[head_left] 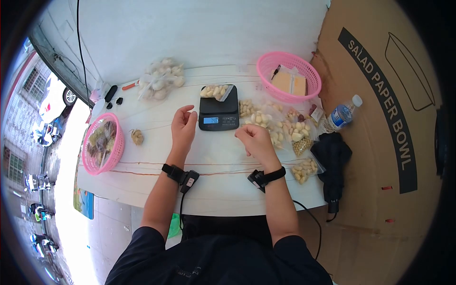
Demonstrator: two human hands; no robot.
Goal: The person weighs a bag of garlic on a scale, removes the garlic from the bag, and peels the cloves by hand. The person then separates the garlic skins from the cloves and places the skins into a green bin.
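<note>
A black digital scale [218,110] with a lit display lies on the white table, and a small clear bag of pale cloves [216,91] rests across its upper part. Just left of the scale is my left hand [184,127], its fingers apart and nothing in it. My right hand [256,142] hovers below and right of the scale, fingers curled together; whatever it may hold is hidden. Several clear bags of cloves and beans [300,130] lie to its right, with another bag of cloves [305,169] nearer the table's front edge.
A pink basket [119,142] of bags stands left, a brown lump [137,137] beside it. Behind are a bag of white bulbs [159,83] and a pink basket [313,85] with a notebook. A bottle [339,116], black umbrella [330,156] and cardboard [375,190] are right.
</note>
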